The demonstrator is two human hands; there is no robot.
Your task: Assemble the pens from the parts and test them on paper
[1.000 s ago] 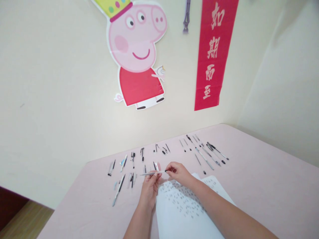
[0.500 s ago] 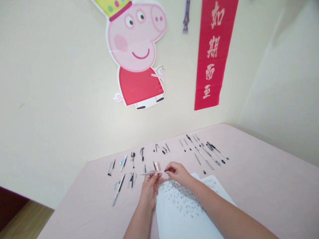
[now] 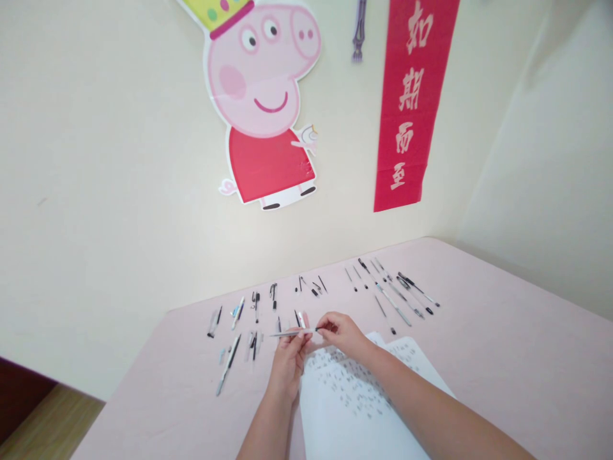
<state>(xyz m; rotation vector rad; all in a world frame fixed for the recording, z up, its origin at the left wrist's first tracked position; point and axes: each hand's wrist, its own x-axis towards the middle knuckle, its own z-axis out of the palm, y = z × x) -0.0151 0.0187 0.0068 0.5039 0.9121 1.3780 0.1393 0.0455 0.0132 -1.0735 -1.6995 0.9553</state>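
My left hand [image 3: 288, 354] pinches a slender pen [image 3: 285, 333], grey and whitish, lying nearly level with its thin end to the left. At the pen's dark right end are the closed fingers of my right hand [image 3: 338, 331]. Whether that dark end is a separate part I cannot tell. Just behind the hands lie a few pen parts [image 3: 297, 317] and a pinkish piece [image 3: 305, 319], partly covered by my fingers. Beneath my right forearm is a stack of white paper [image 3: 354, 434] with handwritten marks.
Several groups of pen parts, such as a grey and black pen [image 3: 228, 365] and dark pieces [image 3: 253, 347], lie on the left of the pink tabletop [image 3: 488, 358]. More pens [image 3: 419, 289] and thin refills [image 3: 384, 313] lie at the back right. A wall [image 3: 143, 243] stands behind.
Almost nothing differs. Both hands keep their hold on the pen, and the parts on the table lie as before.
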